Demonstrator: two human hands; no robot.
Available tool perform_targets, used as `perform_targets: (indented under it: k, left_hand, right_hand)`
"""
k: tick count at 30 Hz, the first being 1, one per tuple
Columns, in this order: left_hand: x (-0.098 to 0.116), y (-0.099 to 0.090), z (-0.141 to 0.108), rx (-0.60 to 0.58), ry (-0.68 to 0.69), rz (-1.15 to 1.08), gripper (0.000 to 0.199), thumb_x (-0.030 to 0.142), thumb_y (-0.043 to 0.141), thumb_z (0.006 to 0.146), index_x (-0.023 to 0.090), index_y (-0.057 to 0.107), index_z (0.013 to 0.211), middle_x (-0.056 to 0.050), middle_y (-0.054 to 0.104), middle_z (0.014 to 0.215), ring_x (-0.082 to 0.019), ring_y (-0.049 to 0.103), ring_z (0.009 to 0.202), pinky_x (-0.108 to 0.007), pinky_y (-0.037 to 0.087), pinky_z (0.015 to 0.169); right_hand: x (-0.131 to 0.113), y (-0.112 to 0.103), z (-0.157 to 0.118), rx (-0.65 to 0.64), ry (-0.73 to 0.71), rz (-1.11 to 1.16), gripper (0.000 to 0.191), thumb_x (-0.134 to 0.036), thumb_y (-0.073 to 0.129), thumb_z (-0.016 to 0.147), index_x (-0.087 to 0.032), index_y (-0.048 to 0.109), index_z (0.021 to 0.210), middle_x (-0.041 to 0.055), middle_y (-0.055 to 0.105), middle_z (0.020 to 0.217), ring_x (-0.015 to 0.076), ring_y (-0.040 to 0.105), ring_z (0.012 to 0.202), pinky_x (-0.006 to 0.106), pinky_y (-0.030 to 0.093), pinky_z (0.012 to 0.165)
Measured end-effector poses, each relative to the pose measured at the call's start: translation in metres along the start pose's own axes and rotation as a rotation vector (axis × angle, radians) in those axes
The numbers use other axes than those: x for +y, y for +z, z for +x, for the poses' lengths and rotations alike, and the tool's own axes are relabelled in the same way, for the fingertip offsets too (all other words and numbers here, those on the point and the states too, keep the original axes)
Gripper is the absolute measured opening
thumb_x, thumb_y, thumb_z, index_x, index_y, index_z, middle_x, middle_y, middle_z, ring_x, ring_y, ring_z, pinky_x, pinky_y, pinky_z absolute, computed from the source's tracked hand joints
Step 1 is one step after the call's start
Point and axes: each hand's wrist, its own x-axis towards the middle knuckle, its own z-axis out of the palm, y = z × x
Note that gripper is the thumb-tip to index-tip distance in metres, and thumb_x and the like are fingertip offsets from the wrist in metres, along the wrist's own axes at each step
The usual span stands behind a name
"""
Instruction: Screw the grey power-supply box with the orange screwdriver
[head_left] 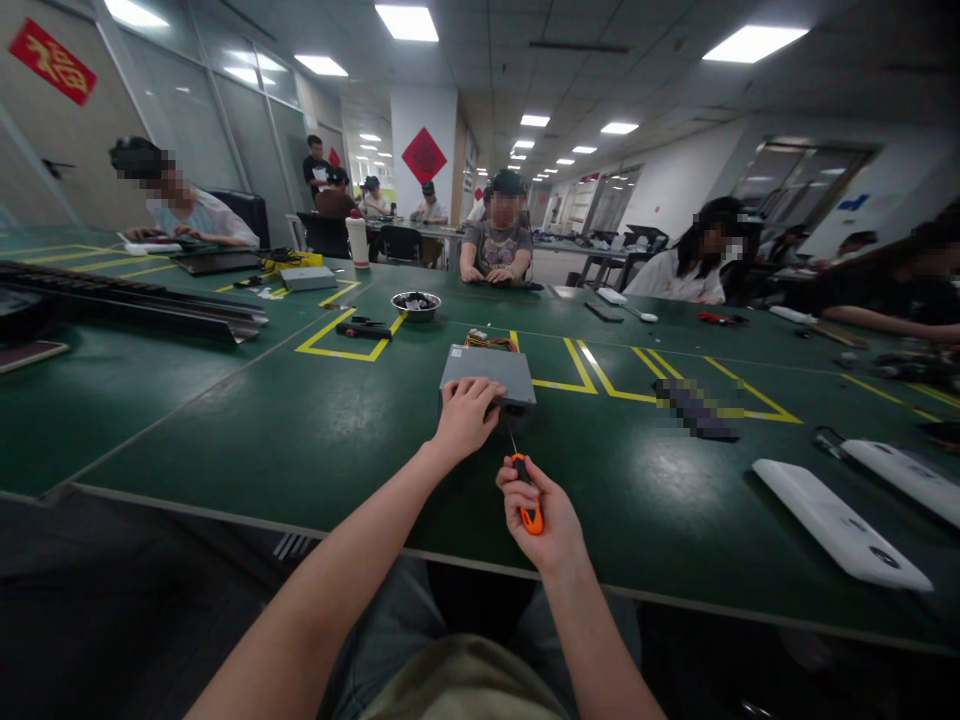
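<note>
A grey metal computer power supply [508, 366] lies flat on the green table in front of me, a bundle of coloured wires at its far side. My left hand [466, 412] grips its top, with the fingers bent toward the near edge. In my right hand [546, 508] is a screwdriver [519, 466] with an orange and black handle, fingers wrapped round it. Its thin shaft points up at the near face of the power supply, close to the socket. Whether the tip touches a screw, I cannot tell.
Beyond the power supply stands a metal bowl [416, 305] of small dark parts. Left of it lies a dark tool [364, 328]. White devices [840, 520] rest at the right, long metal rails [135, 300] at the left. Several people sit around the table.
</note>
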Motion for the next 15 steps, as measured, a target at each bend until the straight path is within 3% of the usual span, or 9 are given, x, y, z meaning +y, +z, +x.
perform_targets:
  k: [8,15]
  left_hand:
    - [-0.001,-0.001,0.0,0.007,0.019,-0.006,0.026,0.02,0.049,0.081,0.026,0.053,0.107,-0.002,0.057,0.114,-0.021,0.046,0.108,-0.039,0.028,0.09]
    - [-0.002,-0.002,-0.001,-0.01,0.029,-0.023,0.033,0.021,0.052,0.078,0.026,0.052,0.11,-0.001,0.056,0.116,-0.021,0.044,0.11,-0.04,0.027,0.092]
  right_hand:
    - [-0.015,-0.006,-0.014,0.023,-0.164,-0.057,0.021,-0.021,0.03,0.092,-0.008,0.046,0.094,-0.0018,0.04,0.071,-0.0014,0.037,0.04,0.008,0.036,0.033]
    - [-0.012,-0.006,-0.012,0.022,-0.194,-0.113,0.022,-0.021,0.03,0.092,-0.008,0.047,0.092,-0.0011,0.042,0.071,-0.0014,0.036,0.04,0.008,0.035,0.032]
